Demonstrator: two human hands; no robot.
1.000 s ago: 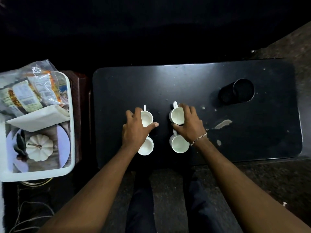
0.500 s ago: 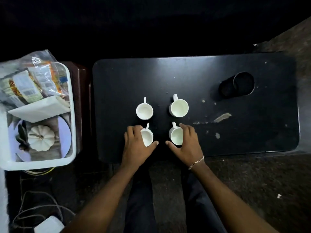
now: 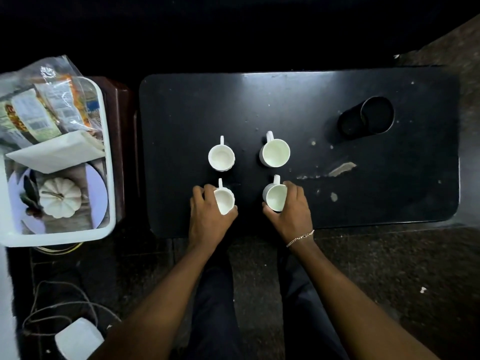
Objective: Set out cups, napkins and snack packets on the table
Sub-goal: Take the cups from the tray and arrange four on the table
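A: Although the room is dim, four white cups show plainly on the black table [image 3: 298, 100], set in a square, all upright with handles pointing away from the person.

B: What is hidden?

A: The left hand [image 3: 207, 216] covers the near and left side of the near-left cup [image 3: 225, 201], its grip wrapped around the wall with thumb on the right and fingers on the left. The right hand [image 3: 291, 214] does the same to the near-right cup [image 3: 275, 197], grip closed around its body; the fingers hide the cup's right side. A thin chain bracelet [image 3: 300, 237] sits on that wrist.

B: And the other two?

A: The far-left cup [image 3: 221, 157] and far-right cup [image 3: 275, 153] stand free, apart from both hands.

B: Napkins, snacks?

A: Off the table, in a white tray [image 3: 110, 157] to the left. The snack packets [image 3: 39, 113] lie in clear wrapping at its far end, cut off by the frame edge. Their labels are printed, with orange patches and pale panels, but too blurred to read. A white napkin [image 3: 55, 152] lies over them, and nearer is a small white pumpkin [image 3: 61, 197] on a pale plate [image 3: 100, 193].

B: Anything else hard to make out?

A: A dark cylinder [image 3: 366, 118] lies at the table's far right, nearly lost against the surface.
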